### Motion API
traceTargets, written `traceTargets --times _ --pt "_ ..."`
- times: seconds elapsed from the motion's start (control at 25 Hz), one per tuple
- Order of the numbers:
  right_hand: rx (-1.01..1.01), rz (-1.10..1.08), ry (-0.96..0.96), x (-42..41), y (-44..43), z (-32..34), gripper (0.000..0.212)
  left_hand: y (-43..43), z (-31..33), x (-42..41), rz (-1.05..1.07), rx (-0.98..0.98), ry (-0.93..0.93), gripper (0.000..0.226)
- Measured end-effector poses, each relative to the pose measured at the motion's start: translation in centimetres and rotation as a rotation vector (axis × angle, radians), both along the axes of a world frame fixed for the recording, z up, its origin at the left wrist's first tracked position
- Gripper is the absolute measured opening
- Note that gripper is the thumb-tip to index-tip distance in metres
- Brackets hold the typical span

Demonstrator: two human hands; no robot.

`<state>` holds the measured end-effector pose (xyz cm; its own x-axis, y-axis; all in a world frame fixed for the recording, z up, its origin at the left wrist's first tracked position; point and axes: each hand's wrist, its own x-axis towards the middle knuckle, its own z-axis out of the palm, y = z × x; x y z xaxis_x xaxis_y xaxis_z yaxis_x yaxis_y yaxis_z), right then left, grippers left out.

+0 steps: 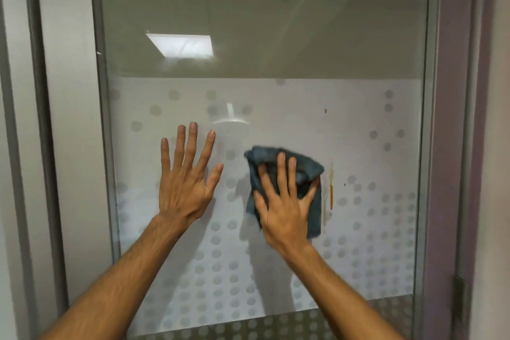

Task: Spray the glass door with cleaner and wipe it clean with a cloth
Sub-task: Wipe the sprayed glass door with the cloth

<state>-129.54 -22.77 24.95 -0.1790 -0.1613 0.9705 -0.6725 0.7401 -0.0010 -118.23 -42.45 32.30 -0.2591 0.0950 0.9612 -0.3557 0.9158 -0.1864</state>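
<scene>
Against the pane, fingers [281, 171] of the right hand [284, 210] lie straight & spread over a dark blue-grey cloth [309, 171]. The flat palm pushes it onto the glass door [276, 22] w/ no pinch, prob. so the whole pad of fabric rubs w/ even pressure. Cloth sits mid-door, bunched at the top and hanging a bit below the palm. It's just left of an orange-brown streak [331, 190] running down the glass; cloth edge v. near it, can't tell if touching.

Left hand [183, 190] holds nothing: fingers [190, 143] straight & fanned wide, laid flat on the glass beside the cloth, prob. bracing the door so it doesn't swing under the wiping push.

Both hands are on the frosted band [303, 107] w/ grey dots; clear glass above. Small brown specks [325, 111] up from the streak. Grey frame [429, 119] rims the pane. No spray bottle in view, so the step looks like wiping; streak + specks not yet cleared.
</scene>
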Motion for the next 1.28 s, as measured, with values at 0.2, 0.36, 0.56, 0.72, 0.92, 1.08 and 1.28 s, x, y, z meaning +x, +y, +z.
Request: traceTargets --times 0.2,0.36,0.56,0.72,0.92,1.08,1.28 --pt "0.183 -0.038 0.052 -1.2 2.4 -1.9 0.062 2.7 0.3 -0.7 -0.001 -0.030 -0.011 0.070" --pt "0.189 -0.062 0.133 -2.5 3.7 7.1 0.065 3.8 1.3 -1.0 -0.009 -0.058 -0.018 0.071" --pt "0.094 -0.095 0.094 -3.6 6.1 19.2 0.063 5.1 2.7 -2.2 -0.012 -0.057 -0.024 0.071" --pt "0.005 -0.070 0.050 -3.6 5.8 19.2 0.061 5.9 2.4 -3.6 0.006 -0.036 -0.011 0.072" --pt "-0.038 -0.024 0.026 -4.2 6.2 10.0 0.064 6.6 0.6 -4.4 -0.004 -0.029 -0.030 0.070" --pt "0.061 -0.045 0.043 -4.6 7.6 1.6 0.062 8.2 -0.6 -5.0 -0.030 -0.066 -0.058 0.070" --pt "0.235 -0.061 0.144 -5.8 10.3 -0.8 0.061 10.6 -2.1 -5.9 -0.050 -0.062 -0.071 0.069"
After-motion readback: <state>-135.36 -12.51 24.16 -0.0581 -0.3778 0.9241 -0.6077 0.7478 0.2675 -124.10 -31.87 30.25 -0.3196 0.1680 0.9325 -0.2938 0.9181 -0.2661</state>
